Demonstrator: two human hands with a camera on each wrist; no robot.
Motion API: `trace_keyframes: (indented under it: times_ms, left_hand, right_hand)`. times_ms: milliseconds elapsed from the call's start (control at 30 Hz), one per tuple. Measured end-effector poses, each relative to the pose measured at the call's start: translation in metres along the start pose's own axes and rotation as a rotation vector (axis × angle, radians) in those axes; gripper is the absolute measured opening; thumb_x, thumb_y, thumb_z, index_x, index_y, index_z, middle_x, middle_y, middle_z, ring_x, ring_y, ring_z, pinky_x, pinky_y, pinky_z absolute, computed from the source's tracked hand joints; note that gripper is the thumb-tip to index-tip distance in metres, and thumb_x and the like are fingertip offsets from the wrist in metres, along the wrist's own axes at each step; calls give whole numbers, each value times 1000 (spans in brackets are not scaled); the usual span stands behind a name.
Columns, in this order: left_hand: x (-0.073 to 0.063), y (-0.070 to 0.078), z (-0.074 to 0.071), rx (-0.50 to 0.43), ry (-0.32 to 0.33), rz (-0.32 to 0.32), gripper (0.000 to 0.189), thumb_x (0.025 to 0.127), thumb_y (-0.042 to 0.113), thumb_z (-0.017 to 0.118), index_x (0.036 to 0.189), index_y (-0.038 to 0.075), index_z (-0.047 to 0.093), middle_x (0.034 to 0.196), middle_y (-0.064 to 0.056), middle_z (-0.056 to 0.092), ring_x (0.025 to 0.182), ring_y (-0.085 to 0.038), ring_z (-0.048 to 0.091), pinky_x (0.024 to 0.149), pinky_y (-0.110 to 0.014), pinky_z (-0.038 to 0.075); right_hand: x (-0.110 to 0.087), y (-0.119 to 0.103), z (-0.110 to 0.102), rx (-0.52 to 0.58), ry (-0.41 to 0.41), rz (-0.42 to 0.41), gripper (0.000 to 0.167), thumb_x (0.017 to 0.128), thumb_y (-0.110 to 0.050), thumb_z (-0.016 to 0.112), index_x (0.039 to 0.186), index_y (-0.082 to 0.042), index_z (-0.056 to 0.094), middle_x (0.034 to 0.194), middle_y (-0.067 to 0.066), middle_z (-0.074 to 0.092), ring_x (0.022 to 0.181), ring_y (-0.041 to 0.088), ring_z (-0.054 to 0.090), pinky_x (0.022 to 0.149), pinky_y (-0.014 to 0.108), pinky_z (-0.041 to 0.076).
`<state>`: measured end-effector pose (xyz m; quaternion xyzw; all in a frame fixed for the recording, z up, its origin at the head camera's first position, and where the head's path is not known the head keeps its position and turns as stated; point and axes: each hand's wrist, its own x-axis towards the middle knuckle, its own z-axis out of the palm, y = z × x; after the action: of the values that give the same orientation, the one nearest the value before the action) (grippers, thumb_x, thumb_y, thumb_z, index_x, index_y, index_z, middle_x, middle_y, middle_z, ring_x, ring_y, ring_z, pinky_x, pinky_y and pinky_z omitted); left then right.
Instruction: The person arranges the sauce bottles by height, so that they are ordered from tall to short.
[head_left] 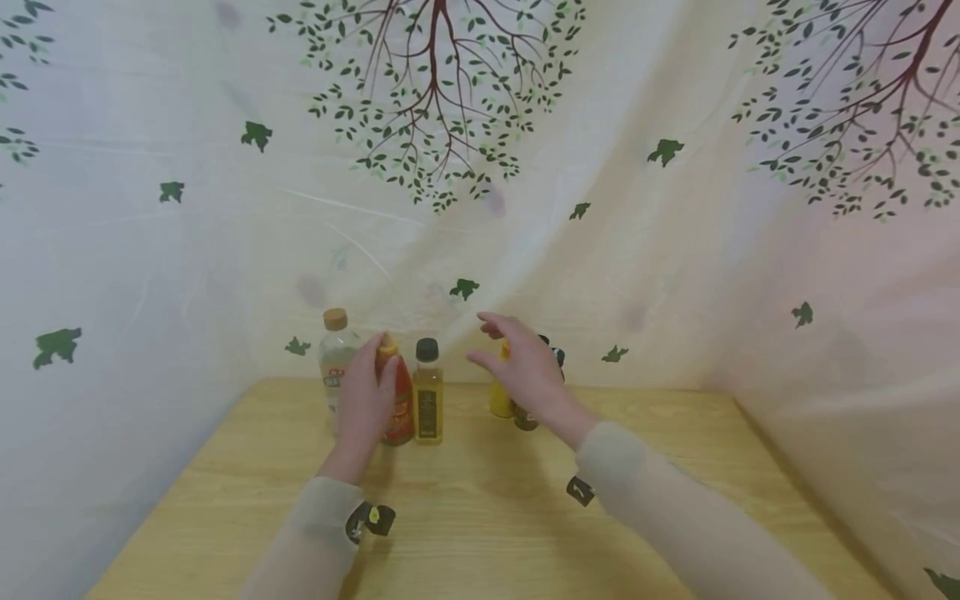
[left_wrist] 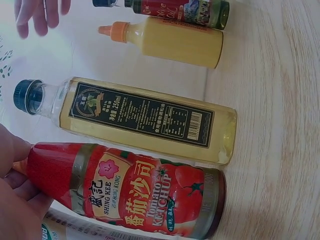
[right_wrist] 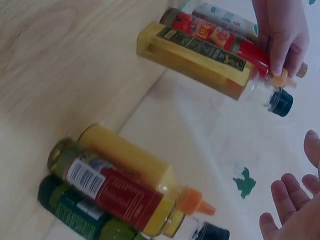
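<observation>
My left hand [head_left: 365, 404] pinches the yellow-orange cap of a red tomato ketchup bottle [head_left: 402, 408], which stands upright on the table. Just right of it is a square glass bottle of pale oil [head_left: 428, 404] with a dark cap. Raised in front of the right-hand bottles, my right hand [head_left: 528, 371] has its fingers loosely extended and holds nothing. Partly behind that hand stand a yellow squeeze bottle [left_wrist: 180, 42] with an orange nozzle, an olive oil bottle [right_wrist: 115, 185] with a dark red label and a dark green bottle [right_wrist: 75, 210].
A clear bottle [head_left: 334, 346] with a brown cap stands at the far left, partly hidden by my left hand. The wooden table [head_left: 450, 517] ends at a pale curtain [head_left: 525, 250] printed with branches and leaves, which also hangs along both sides.
</observation>
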<state>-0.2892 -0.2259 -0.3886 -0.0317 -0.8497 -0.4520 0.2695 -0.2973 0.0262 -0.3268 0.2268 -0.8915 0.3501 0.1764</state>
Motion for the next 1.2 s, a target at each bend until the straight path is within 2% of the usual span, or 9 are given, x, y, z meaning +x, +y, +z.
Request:
trace_keyframes:
  times_ms: [200, 467, 700, 933, 1200]
  left_hand:
    - [-1, 1, -1, 3, -2, -2, 50, 116, 16, 59, 163, 1, 47, 158, -24, 57, 145, -42, 55, 123, -60, 44]
    - [0, 0, 0, 8, 3, 12, 50, 115, 14, 59, 161, 0, 48, 155, -25, 59, 143, -43, 56, 122, -61, 46]
    - [0, 1, -1, 8, -1, 2, 50, 115, 14, 59, 162, 1, 47, 155, -25, 58, 143, -43, 56, 122, -61, 45]
    - [0, -1, -1, 9, -10, 3, 50, 116, 15, 58, 162, 1, 47, 154, -25, 59, 141, -43, 57, 121, -61, 46]
    - [0, -2, -1, -1, -8, 15, 49, 116, 15, 58, 162, 0, 47, 154, -25, 59, 141, -44, 57, 121, -61, 47]
  right_hand:
    - [-1, 16, -18, -64, 6, -11, 66, 103, -34, 82, 160, -16, 57, 145, 8, 68, 136, 32, 64, 114, 55, 54]
    - [-7, 39, -35, -81, 8, 44, 66, 102, -33, 83, 160, -12, 57, 148, 12, 66, 139, 37, 59, 117, 59, 50]
    - [-10, 55, -41, -85, -4, 82, 66, 104, -33, 81, 162, -11, 55, 152, 13, 62, 141, 36, 57, 117, 60, 49]
    - [-10, 68, -44, -111, -17, 123, 67, 105, -39, 79, 161, -11, 55, 152, 14, 62, 139, 36, 60, 114, 59, 52]
    - [-8, 77, -44, -118, -32, 133, 67, 105, -35, 79, 162, -9, 54, 151, 17, 63, 137, 40, 60, 112, 61, 53]
